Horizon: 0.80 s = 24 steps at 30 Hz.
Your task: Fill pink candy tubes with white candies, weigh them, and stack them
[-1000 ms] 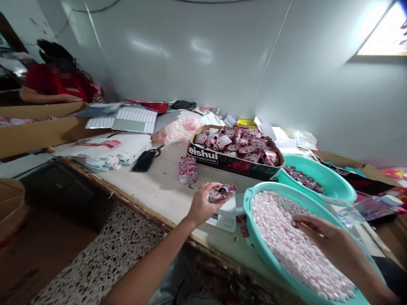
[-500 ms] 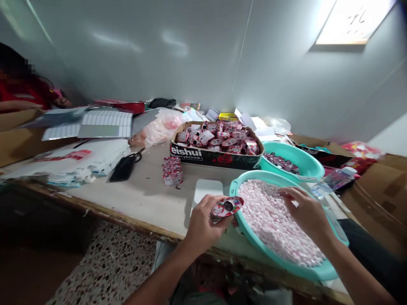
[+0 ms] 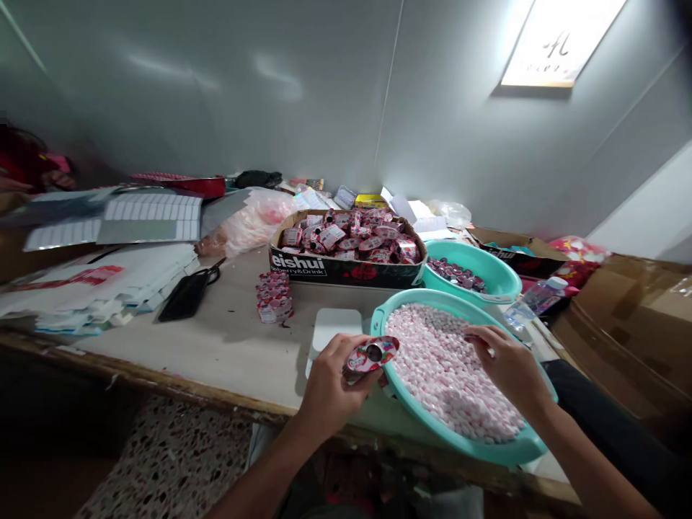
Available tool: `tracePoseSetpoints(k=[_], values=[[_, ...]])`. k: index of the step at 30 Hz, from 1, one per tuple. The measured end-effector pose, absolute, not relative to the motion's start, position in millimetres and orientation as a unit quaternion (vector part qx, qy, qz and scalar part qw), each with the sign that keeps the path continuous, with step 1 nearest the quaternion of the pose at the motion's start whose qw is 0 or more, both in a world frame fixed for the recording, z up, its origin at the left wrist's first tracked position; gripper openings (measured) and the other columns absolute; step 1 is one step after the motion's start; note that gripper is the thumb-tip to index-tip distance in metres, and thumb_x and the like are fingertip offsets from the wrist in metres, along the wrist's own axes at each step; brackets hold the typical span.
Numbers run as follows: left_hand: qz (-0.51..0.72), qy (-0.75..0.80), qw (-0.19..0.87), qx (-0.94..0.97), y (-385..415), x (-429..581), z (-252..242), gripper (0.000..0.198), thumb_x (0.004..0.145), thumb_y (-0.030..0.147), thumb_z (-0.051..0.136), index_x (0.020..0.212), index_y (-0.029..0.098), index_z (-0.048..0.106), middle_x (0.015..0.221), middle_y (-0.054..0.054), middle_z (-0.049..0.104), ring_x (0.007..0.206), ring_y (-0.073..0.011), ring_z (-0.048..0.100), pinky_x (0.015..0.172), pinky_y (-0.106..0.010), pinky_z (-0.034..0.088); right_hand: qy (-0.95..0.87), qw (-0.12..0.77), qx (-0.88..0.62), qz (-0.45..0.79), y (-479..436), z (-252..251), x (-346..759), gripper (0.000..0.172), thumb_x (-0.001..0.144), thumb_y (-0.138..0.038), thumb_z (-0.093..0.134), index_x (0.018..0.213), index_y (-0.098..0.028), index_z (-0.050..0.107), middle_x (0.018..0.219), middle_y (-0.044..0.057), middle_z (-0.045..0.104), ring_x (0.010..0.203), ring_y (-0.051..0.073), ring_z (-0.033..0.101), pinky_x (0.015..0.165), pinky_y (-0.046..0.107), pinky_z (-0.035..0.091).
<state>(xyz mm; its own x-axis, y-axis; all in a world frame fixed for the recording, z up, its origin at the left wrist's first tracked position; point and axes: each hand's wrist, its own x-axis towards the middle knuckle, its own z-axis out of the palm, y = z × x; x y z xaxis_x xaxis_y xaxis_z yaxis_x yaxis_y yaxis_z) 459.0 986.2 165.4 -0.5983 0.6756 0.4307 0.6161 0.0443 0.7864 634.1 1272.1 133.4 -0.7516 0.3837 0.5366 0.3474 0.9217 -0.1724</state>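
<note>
My left hand is closed around a small red-and-white printed carton, tilted so that the dark round hole in its top faces up. This carton is just left of a turquoise basin filled with small pinkish-white candies. Over the candies, toward the basin's right side, hovers my right hand. Its thumb and fingers are pinched together; a small dark-reddish bit shows at the tips, too small to name. Behind is a second turquoise basin with dark purple-red small pieces.
An open cardboard box heaped with printed cartons stands at the back. Several cartons form a row left of a white flat slab. A black phone-like pouch, paper stacks and a bottle lie around. Another person's hand is far left.
The whole view has shifted, so things appear farther left. My left hand keeps hold of the carton beside the basin. My right hand stays over the candies, fingers still pinched.
</note>
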Motion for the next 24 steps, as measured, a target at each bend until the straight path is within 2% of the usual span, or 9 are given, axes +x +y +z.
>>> tracePoseSetpoints(k=[5,9,15,24], values=[[0.524,0.746,-0.003,0.412,982,449,161,0.033,0.079,0.025,0.066,0.111,0.026,0.06,0.105,-0.003,0.063,0.099,-0.0184,0.061,0.088,-0.028,0.049,-0.918,0.288,-0.231,0.148,1262,144,632,0.027,0.089,-0.041,0.048,0.091,-0.023,0.068,0.094,0.003,0.07,0.061,0.015,0.063,0.057,0.028,0.049],[0.529,0.745,-0.022,0.405,980,443,165,0.033,0.08,0.028,0.065,0.113,0.026,0.059,0.105,-0.003,0.062,0.097,-0.0167,0.061,0.085,-0.025,0.049,-0.902,0.315,-0.216,0.202,1241,166,622,0.026,0.088,-0.042,0.051,0.089,-0.024,0.069,0.095,0.003,0.068,0.066,0.015,0.064,0.058,0.026,0.049],[0.5,0.772,-0.068,0.387,993,397,148,0.035,0.075,0.027,0.07,0.108,0.025,0.061,0.104,-0.003,0.064,0.096,-0.0179,0.062,0.086,-0.028,0.049,-0.893,0.306,-0.206,0.258,1222,177,607,0.024,0.085,-0.042,0.055,0.087,-0.023,0.069,0.094,0.004,0.067,0.067,0.015,0.063,0.058,0.027,0.051],[0.525,0.793,0.055,0.303,1021,349,85,0.043,0.064,0.03,0.076,0.104,0.02,0.063,0.097,-0.006,0.07,0.091,-0.022,0.066,0.083,-0.034,0.052,-0.894,0.291,-0.232,0.251,1230,159,627,0.028,0.085,-0.047,0.053,0.09,-0.024,0.069,0.097,0.005,0.068,0.071,0.018,0.065,0.063,0.029,0.053]])
